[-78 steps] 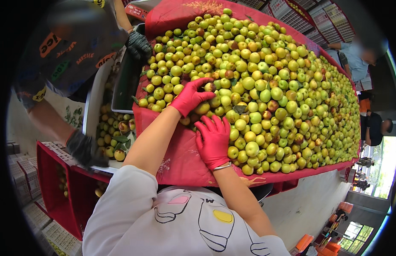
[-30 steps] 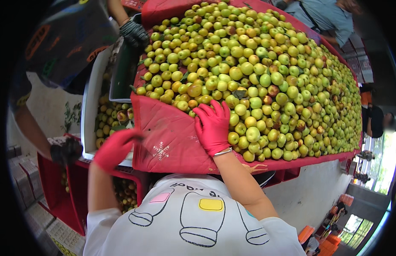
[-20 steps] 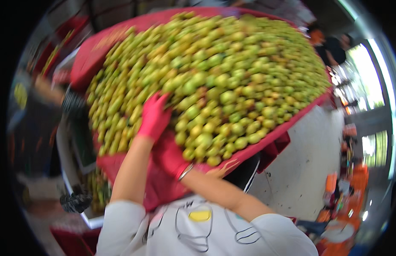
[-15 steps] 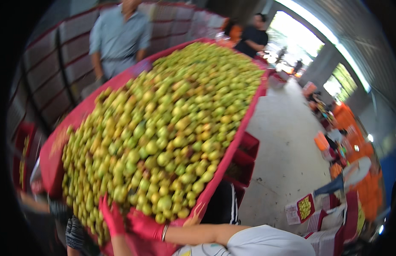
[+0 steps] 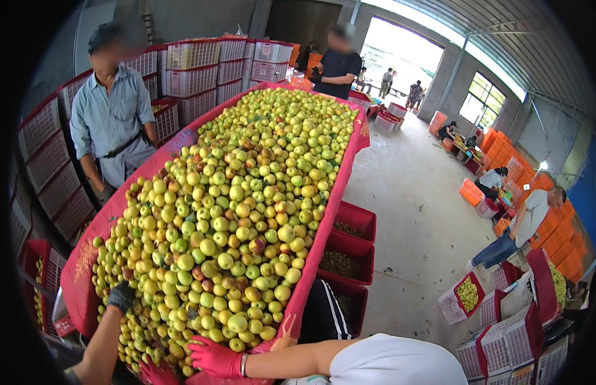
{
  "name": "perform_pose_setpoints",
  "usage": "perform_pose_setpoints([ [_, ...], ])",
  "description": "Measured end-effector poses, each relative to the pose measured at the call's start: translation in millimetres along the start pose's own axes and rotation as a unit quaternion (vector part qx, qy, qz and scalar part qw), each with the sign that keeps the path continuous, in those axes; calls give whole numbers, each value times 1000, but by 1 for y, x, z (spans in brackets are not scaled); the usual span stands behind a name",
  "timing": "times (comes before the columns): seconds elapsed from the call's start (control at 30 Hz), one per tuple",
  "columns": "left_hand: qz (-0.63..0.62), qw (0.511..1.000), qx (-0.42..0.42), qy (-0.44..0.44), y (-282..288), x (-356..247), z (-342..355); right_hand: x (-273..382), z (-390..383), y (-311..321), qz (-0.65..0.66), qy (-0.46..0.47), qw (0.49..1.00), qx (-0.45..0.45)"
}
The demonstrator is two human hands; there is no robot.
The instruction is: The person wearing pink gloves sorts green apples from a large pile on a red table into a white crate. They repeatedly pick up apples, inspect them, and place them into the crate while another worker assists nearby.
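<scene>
A long heap of small round yellow-green fruits [image 5: 227, 224], some blotched reddish-brown and looking like jujubes, fills a table lined with red cloth [image 5: 323, 240]. My right hand [image 5: 215, 357], in a pink rubber glove, reaches in from the right and rests on the heap's near edge, fingers apart among the fruits. My left hand [image 5: 159, 372], gloved the same, is low at the near edge, partly cut off by the frame; its visible fingers look apart against the fruits. No fruit is plainly gripped in either hand. A co-worker's dark-gloved hand [image 5: 122, 297] touches the heap at the left.
Red-lined crates [image 5: 343, 256] stand under the table's right side. Stacked white crates [image 5: 192, 80] line the left and back. One person [image 5: 112, 106] stands left, another [image 5: 338, 64] at the far end. Fruit crates [image 5: 466, 295] and orange crates [image 5: 548, 231] are on the right.
My view has turned and steadied. Both my hands sit lower in the picture, the left one now mostly below the frame. The co-worker's dark-gloved hand has moved up onto the heap.
</scene>
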State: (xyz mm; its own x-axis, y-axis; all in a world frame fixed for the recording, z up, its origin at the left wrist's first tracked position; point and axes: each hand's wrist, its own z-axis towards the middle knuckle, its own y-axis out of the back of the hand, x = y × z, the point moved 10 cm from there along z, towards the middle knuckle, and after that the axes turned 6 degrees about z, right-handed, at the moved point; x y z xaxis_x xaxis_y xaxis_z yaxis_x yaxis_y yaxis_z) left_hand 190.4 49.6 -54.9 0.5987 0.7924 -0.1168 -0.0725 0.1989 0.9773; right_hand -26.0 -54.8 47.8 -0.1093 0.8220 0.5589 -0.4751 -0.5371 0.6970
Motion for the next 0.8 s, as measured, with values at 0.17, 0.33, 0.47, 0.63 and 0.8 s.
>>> perform_pose_setpoints([
  [0.17, 79, 975, 206, -30, -36, -16, -9, 10, 15, 17, 1, 28, 998, -65],
  [0.33, -217, 965, -134, 66, 39, 0, -18, -7, 7, 3, -90, -4, 995, 43],
  [0.47, -163, 974, -121, 105, 51, 57, -36, 28, 11, 12, -96, 12, 994, 50],
  [0.63, -83, 996, -14, 31, 47, 26, -22, 26, 12, 11, -96, 7, 993, 71],
  [0.8, -43, 980, 184, 67, 12, -11, -5, 23, 17, 14, -100, 7, 992, 74],
])
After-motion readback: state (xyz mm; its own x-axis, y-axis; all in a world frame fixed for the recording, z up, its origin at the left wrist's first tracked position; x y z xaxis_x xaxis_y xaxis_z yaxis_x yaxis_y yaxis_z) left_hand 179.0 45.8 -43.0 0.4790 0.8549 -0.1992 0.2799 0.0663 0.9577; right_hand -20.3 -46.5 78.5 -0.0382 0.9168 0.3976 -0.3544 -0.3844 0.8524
